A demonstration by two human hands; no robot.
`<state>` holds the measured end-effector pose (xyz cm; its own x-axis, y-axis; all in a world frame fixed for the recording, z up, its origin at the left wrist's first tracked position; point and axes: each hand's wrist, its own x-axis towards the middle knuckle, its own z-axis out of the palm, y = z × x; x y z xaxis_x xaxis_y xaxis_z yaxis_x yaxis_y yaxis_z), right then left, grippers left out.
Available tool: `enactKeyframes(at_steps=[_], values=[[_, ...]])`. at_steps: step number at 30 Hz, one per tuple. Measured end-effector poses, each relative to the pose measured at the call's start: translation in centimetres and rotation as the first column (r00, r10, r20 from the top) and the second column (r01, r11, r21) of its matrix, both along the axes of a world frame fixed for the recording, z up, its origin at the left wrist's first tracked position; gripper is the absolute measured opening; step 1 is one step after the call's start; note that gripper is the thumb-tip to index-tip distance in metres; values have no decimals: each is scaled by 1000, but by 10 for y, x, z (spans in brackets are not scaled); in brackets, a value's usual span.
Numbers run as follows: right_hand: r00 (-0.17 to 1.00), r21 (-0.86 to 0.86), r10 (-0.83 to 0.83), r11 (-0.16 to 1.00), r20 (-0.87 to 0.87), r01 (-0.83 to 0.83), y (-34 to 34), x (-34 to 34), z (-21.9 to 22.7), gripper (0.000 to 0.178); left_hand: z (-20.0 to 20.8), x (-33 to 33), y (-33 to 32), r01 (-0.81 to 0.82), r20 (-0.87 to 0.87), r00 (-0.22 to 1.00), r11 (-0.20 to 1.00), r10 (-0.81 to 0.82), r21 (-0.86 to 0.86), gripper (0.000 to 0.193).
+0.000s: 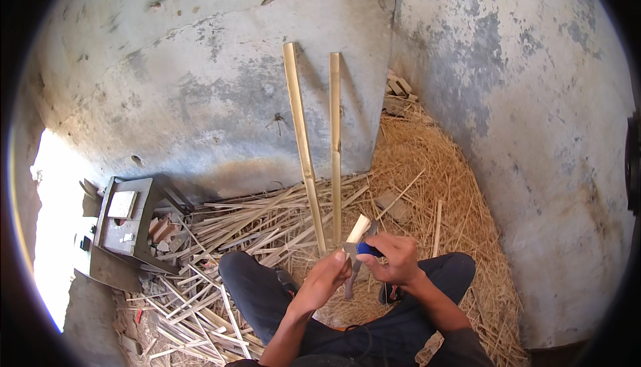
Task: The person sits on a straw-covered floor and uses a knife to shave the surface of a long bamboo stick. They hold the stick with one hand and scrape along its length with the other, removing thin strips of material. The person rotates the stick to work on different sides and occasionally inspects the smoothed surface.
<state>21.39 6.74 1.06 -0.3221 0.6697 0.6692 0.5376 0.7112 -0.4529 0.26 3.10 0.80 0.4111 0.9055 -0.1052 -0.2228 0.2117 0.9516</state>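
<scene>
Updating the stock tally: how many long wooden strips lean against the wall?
2. The left strip leans against the wall ahead of the person; the right strip stands just to its right, more upright. None appears hidden there.

Rough workshop; wood strips (257, 217), shavings (424, 167)

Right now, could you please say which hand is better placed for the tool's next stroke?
Probably the right hand: it grips the blue-handled tool, while the left hand holds the wood.
</scene>
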Motion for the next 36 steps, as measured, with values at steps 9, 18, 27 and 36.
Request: enactKeyframes(at_steps=[9, 18, 27, 36], values=[[996, 54, -39, 998, 78, 35, 3, 2, 6, 30, -18, 7, 0, -86, -103, 991, 995, 91, 48, 53], [985, 136, -129, 984, 119, 112, 13, 14, 10, 31, -12, -2, -3, -21, -141, 990, 1000, 18, -15, 58], [949, 145, -281, 943, -140, 300, 32, 28, 8, 28, -9, -7, -10, -6, -122, 993, 999, 1, -48, 59], [869, -586, -92, 772, -486, -246, 12, 23, 30, 27, -17, -12, -7, 15, -164, 986, 999, -21, -36, 55]])
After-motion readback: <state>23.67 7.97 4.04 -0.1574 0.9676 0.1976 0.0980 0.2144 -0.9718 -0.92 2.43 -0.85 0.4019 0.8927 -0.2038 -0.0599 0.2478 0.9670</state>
